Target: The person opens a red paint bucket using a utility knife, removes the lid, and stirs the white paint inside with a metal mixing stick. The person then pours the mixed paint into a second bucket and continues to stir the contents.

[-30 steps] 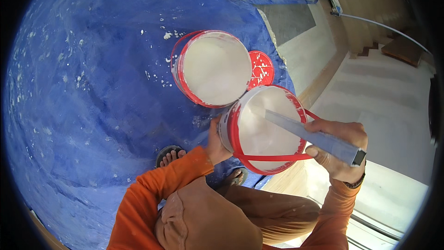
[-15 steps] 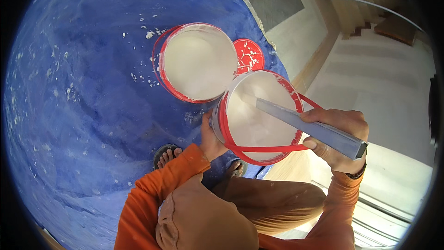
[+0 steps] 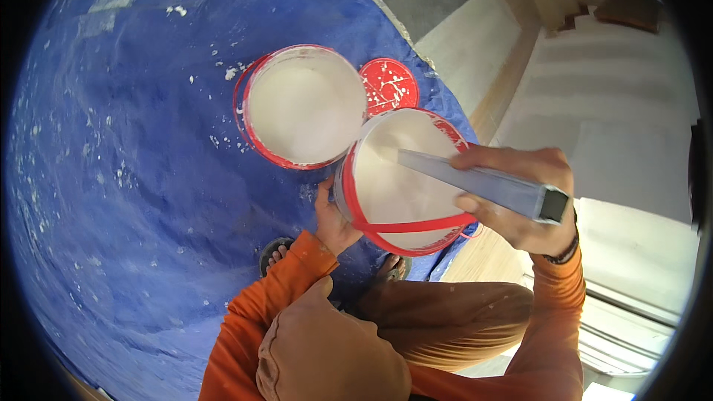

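Observation:
My right hand (image 3: 541, 163) grips a long grey metal bar (image 3: 438, 169) with a black square end cap. Its far end dips into a thick white paint-like liquid (image 3: 397, 197) inside the near bucket (image 3: 349, 189), a white one with a red rim. That bucket leans, with its mouth facing me, and its red handle lies across the opening below my right hand. Low on the bucket's left side, my left hand (image 3: 334, 221) holds the wall, fingers partly hidden. Just beyond stands a second red-rimmed bucket (image 3: 273, 157) holding similar white liquid.
A red round lid (image 3: 390, 85) with white splashes lies beside the far bucket. Blue sheeting (image 3: 163, 178) spotted with white covers the floor. Past its right edge are a pale wall (image 3: 616, 104) and a grey floor patch (image 3: 420, 0). My sandalled feet (image 3: 276, 254) are close to the near bucket.
My right hand and the bar have shifted left and up in the view, with the bar's capped end turned more toward me. The left hand keeps its hold on the bucket.

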`<action>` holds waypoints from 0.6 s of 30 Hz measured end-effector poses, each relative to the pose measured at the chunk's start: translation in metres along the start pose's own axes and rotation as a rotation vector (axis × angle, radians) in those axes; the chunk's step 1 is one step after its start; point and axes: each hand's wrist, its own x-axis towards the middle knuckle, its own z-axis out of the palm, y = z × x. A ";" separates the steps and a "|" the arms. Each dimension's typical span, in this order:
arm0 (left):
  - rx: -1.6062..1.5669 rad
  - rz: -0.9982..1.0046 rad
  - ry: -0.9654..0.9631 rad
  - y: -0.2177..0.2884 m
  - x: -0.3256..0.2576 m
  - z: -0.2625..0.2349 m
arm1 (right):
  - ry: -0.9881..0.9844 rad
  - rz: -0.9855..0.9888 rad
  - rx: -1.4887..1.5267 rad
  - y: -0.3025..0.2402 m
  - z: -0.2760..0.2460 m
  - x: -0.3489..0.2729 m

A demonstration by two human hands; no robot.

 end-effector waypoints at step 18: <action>-0.208 -0.061 0.003 0.013 0.004 -0.076 | -0.029 -0.017 0.200 0.031 0.008 -0.041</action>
